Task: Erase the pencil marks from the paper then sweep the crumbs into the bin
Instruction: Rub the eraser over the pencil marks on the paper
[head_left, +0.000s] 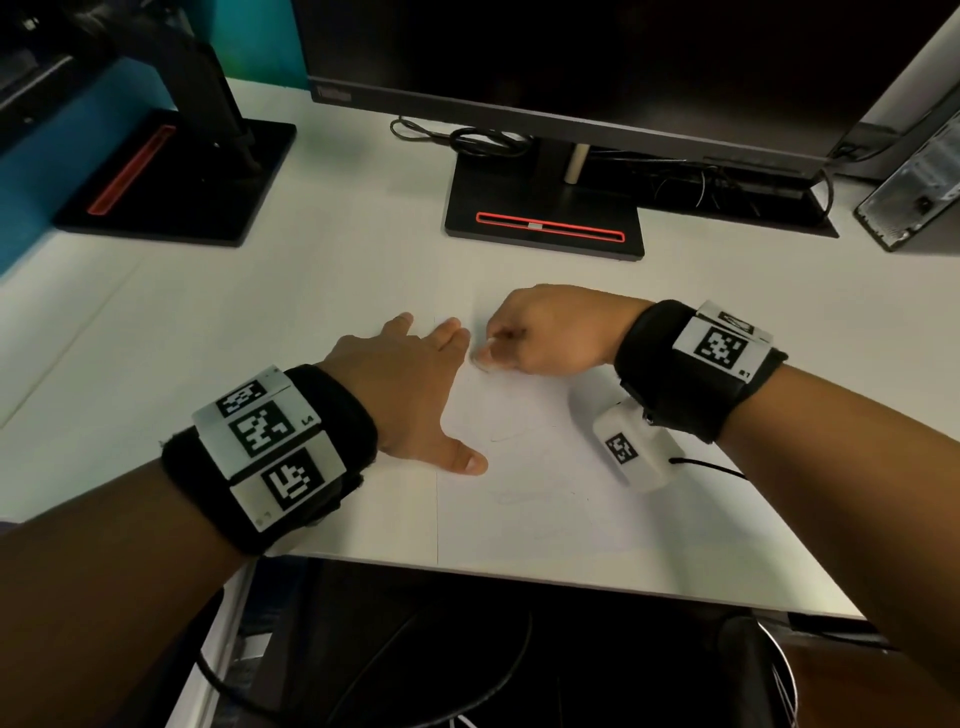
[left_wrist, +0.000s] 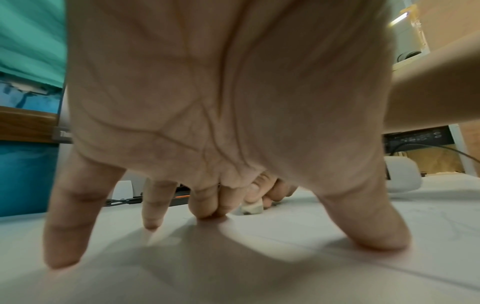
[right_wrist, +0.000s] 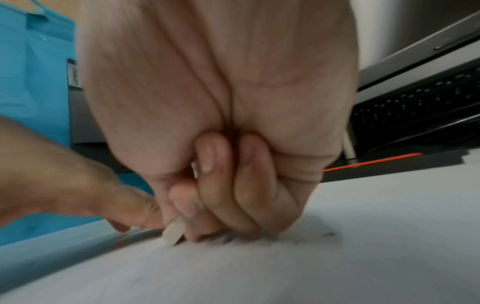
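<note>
A white sheet of paper (head_left: 545, 499) with faint pencil lines lies on the white desk near its front edge. My left hand (head_left: 410, 384) lies flat with spread fingers on the sheet's left edge, its fingertips (left_wrist: 62, 259) pressing down. My right hand (head_left: 540, 338) is curled and pinches a small white eraser (right_wrist: 173, 232), whose tip touches the paper close to my left fingertips. The eraser (left_wrist: 252, 208) also shows beyond my left fingers. A few dark crumbs (right_wrist: 330, 234) lie on the paper right of my right hand.
A black monitor stand (head_left: 545, 218) with a red slot stands behind the paper, with cables (head_left: 467, 137) beside it. A second stand (head_left: 171, 176) sits at the back left. A computer case (head_left: 914, 197) is at the far right. The desk's front edge (head_left: 571, 577) is close.
</note>
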